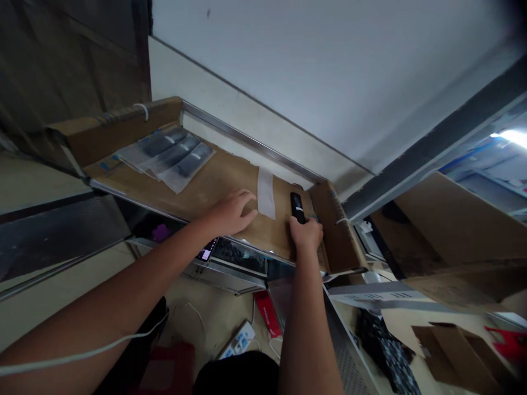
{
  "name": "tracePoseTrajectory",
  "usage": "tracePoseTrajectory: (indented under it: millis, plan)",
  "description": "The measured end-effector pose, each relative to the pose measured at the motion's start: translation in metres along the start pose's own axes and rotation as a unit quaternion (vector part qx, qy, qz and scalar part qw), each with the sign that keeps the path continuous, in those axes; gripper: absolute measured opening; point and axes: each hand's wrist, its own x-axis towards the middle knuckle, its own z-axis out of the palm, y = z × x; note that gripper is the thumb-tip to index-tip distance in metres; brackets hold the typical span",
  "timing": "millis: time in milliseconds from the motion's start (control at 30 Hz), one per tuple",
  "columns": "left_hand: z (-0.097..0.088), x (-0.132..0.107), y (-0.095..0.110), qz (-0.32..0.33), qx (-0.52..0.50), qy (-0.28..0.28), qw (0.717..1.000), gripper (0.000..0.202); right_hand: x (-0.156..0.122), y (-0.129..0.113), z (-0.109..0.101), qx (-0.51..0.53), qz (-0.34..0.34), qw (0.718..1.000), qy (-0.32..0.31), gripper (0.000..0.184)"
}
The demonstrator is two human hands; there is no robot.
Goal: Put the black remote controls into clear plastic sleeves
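My right hand (307, 233) is closed around the lower end of a narrow black object (297, 207) with a small white label, at the right side of the cardboard-lined work surface (222, 170). What kind of object it is I cannot make out. My left hand (236, 213) hovers over or rests on the cardboard, holding nothing, its thumb and fingers apart. Just right of its fingertips lies a flat, whitish translucent sleeve (265, 192). Further left, several clear sleeves (181, 159) lie side by side, overlapping, with dark labelled items inside.
Raised cardboard sides (335, 230) bound the surface left and right, and a white wall stands behind. Below its front edge is an open drawer or shelf with a lit phone (206, 251). A power strip (239, 340) lies on the floor. Cardboard boxes (457, 351) stand at right.
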Motion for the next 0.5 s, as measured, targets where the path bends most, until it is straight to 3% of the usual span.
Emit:
tracePoseTrajectory:
  millis: [200,500]
  plan:
    - [0.009,0.004,0.008,0.017,-0.037,-0.013,0.999,0.032,-0.023,-0.009,-0.007,0.008,0.022,1.0,-0.005,0.05]
    - [0.021,0.015,0.005,0.04,0.034,-0.08,0.995,0.034,-0.043,-0.01,-0.014,0.017,0.038,0.999,-0.009,0.041]
